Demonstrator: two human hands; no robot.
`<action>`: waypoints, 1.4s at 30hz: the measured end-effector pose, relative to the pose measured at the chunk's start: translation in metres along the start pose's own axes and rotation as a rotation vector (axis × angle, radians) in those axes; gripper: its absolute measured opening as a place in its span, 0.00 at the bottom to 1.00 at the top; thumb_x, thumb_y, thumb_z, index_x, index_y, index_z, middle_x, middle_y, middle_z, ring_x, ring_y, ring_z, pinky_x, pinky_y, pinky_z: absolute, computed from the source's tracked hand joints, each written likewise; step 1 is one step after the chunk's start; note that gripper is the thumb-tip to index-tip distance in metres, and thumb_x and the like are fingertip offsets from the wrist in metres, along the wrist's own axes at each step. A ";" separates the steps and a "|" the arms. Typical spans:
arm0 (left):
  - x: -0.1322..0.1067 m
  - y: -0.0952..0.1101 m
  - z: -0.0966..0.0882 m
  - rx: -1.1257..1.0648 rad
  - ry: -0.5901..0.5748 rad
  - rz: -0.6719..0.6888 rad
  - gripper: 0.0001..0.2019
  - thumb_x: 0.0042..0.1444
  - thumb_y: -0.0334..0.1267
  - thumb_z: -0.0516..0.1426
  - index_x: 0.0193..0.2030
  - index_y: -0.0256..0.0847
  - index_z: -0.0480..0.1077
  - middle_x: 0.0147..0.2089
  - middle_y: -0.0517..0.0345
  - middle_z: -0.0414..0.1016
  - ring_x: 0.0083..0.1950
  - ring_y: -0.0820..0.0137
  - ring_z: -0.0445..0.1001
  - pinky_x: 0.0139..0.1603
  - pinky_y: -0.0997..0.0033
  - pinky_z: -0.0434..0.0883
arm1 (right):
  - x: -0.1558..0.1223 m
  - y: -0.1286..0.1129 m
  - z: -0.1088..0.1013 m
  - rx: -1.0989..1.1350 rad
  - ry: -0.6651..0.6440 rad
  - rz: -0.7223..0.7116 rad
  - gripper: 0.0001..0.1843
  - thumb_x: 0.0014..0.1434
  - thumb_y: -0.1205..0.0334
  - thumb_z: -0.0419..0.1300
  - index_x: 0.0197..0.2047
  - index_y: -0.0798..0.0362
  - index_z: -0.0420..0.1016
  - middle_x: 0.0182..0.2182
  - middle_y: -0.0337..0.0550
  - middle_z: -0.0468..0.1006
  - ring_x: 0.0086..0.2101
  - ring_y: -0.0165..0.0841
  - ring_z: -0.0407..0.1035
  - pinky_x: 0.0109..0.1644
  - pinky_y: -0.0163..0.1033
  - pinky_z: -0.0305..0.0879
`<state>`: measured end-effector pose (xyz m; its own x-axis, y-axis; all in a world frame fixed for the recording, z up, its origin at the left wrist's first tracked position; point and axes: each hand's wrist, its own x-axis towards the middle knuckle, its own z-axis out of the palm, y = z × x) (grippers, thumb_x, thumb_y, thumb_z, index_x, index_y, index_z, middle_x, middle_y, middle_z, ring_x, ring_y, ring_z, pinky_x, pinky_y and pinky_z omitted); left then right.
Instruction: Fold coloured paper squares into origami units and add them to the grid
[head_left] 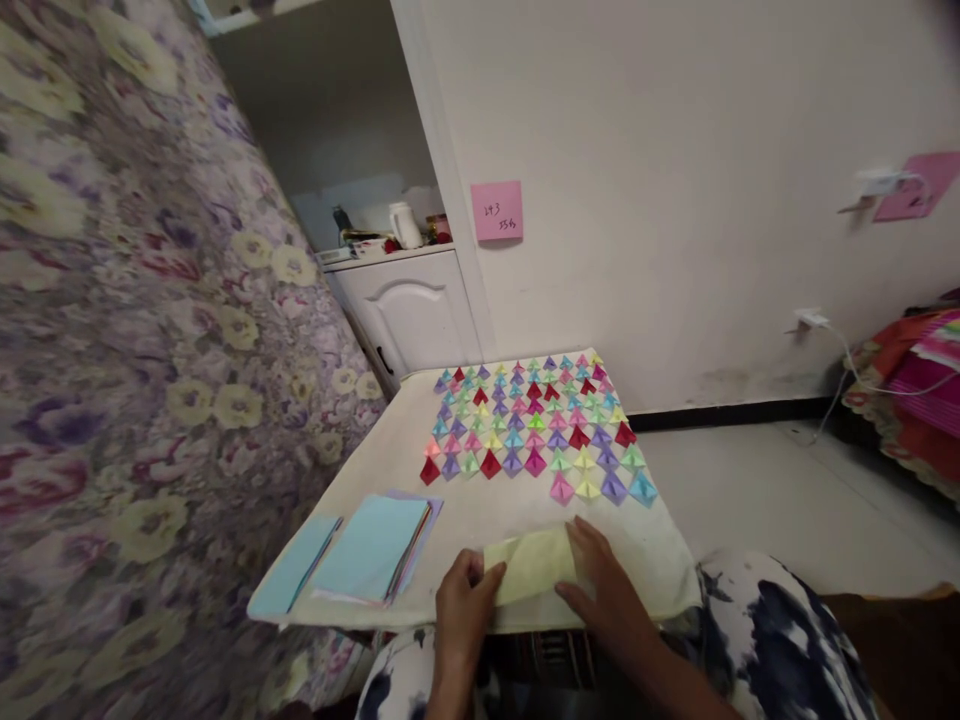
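A pale yellow sheet of paper [531, 565], looking folded over into an oblong, is held near the front edge of the cloth-covered table. My left hand [465, 595] pinches its left end, thumb on top. At the other end, my right hand [600, 580] grips the paper with fingers at the far corner and thumb at the near one. Just beyond lie rows of small folded paper pieces [534, 420] in many colours, pointed like diamonds. To the left rest a stack of coloured paper [379, 540] with light blue on top and a narrower blue stack [296, 565].
A flowered curtain [187, 350] hangs along the left. Behind the table [390, 440] stand a white cabinet [416, 310] and a wall with a pink note [496, 211]. Plugged-in cables [847, 350] run by a bright bundle of cloth [907, 390] at right.
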<state>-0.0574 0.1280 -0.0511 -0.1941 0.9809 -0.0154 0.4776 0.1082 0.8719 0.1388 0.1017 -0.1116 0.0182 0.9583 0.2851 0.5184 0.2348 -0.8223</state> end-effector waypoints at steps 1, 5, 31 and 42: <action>0.003 0.003 -0.003 -0.105 -0.032 -0.009 0.17 0.39 0.47 0.60 0.18 0.41 0.57 0.17 0.69 0.55 0.22 0.75 0.57 0.24 0.77 0.53 | 0.008 0.000 -0.005 0.138 0.011 0.083 0.33 0.52 0.56 0.56 0.60 0.54 0.55 0.59 0.55 0.59 0.57 0.44 0.57 0.57 0.50 0.58; 0.017 0.024 -0.013 -0.365 -0.186 -0.038 0.19 0.38 0.47 0.63 0.19 0.40 0.56 0.16 0.72 0.53 0.19 0.79 0.51 0.21 0.80 0.49 | 0.043 -0.005 -0.022 0.688 -0.174 0.372 0.40 0.43 0.52 0.64 0.58 0.56 0.57 0.40 0.48 0.75 0.38 0.39 0.73 0.40 0.43 0.69; 0.046 0.080 0.060 -1.003 -0.267 -0.226 0.19 0.44 0.37 0.64 0.44 0.33 0.73 0.38 0.48 0.79 0.34 0.67 0.76 0.31 0.73 0.72 | 0.128 -0.047 -0.045 1.001 -0.245 0.296 0.20 0.45 0.53 0.65 0.38 0.58 0.75 0.25 0.41 0.77 0.25 0.32 0.69 0.32 0.38 0.65; 0.047 0.086 0.064 -0.988 -0.096 -0.235 0.25 0.41 0.37 0.64 0.49 0.36 0.69 0.33 0.55 0.77 0.28 0.70 0.73 0.20 0.77 0.66 | 0.131 -0.042 -0.051 0.770 -0.190 0.290 0.14 0.50 0.55 0.61 0.23 0.55 0.63 0.15 0.28 0.58 0.15 0.20 0.51 0.17 0.28 0.44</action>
<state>0.0290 0.1941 -0.0085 -0.1013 0.9656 -0.2394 -0.4926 0.1603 0.8553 0.1632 0.2094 -0.0147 -0.1196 0.9926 -0.0200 -0.2131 -0.0454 -0.9760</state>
